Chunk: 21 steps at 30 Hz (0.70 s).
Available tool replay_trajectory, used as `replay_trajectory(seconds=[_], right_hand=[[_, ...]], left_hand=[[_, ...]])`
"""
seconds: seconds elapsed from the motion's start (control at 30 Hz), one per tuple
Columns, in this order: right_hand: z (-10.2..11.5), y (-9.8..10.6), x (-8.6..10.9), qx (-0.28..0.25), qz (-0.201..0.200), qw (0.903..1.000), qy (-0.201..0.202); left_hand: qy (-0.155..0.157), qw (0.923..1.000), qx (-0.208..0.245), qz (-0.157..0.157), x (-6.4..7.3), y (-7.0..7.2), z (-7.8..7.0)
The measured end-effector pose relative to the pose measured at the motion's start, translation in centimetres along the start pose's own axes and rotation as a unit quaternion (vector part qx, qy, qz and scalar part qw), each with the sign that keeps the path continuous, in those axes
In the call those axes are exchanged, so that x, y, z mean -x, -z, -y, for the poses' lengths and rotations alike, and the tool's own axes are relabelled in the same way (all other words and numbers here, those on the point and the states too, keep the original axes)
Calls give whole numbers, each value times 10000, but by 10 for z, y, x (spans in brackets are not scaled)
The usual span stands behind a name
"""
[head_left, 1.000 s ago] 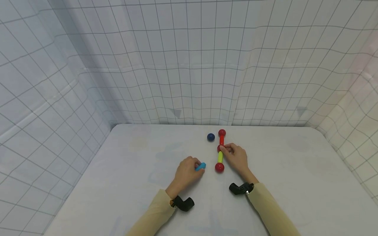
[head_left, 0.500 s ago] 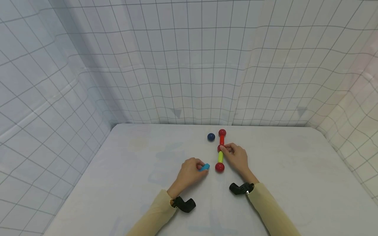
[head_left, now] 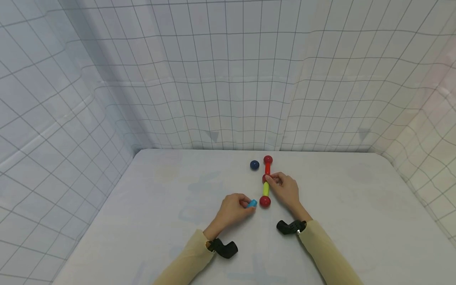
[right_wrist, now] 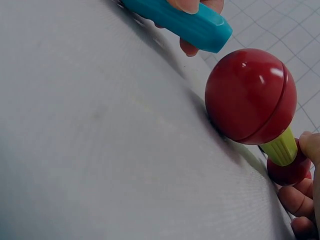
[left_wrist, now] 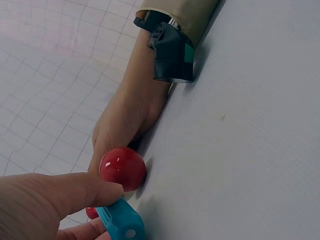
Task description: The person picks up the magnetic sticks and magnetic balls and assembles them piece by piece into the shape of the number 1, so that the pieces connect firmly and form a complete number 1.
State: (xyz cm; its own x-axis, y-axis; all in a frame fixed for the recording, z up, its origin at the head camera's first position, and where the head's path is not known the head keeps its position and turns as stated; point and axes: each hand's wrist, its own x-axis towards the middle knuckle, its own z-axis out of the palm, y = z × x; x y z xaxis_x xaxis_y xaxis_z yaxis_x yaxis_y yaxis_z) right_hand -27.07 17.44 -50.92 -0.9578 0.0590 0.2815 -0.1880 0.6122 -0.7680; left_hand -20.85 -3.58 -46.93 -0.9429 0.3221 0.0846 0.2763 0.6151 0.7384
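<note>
My left hand (head_left: 234, 210) pinches a blue rod (left_wrist: 120, 220) between thumb and fingers. The rod's free end points at the nearest red ball (right_wrist: 250, 96), with a small gap between them in the right wrist view. That ball sits on one end of a yellow-green rod (head_left: 266, 189), whose other end meets a middle red ball (right_wrist: 290, 170). Beyond it a red rod (head_left: 267, 169) leads to a far red ball (head_left: 268, 159), all in one line. My right hand (head_left: 286, 192) pinches the middle ball, partly covering it.
A dark blue ball (head_left: 254, 165) lies on the white table (head_left: 149, 221), left of the far red ball. Grid-patterned white curtains (head_left: 228, 79) hang behind the table and at both sides. Black wrist cameras (head_left: 226, 249) sit on both wrists.
My left hand has moved to the right and slightly nearer the front, bringing the blue rod up beside the nearest red ball. The right hand has kept its place on the middle ball.
</note>
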Motion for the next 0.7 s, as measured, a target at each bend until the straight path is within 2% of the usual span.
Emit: replay_trajectory(seconds=[0.4,0.7], right_hand=[[2,1,0,-35,-25,10000,33],[1,0,0,-52,-74,9999,67]], left_hand=[[32,9998,170,35,0,-5,2],[209,9990,333,219,2,-8,0]])
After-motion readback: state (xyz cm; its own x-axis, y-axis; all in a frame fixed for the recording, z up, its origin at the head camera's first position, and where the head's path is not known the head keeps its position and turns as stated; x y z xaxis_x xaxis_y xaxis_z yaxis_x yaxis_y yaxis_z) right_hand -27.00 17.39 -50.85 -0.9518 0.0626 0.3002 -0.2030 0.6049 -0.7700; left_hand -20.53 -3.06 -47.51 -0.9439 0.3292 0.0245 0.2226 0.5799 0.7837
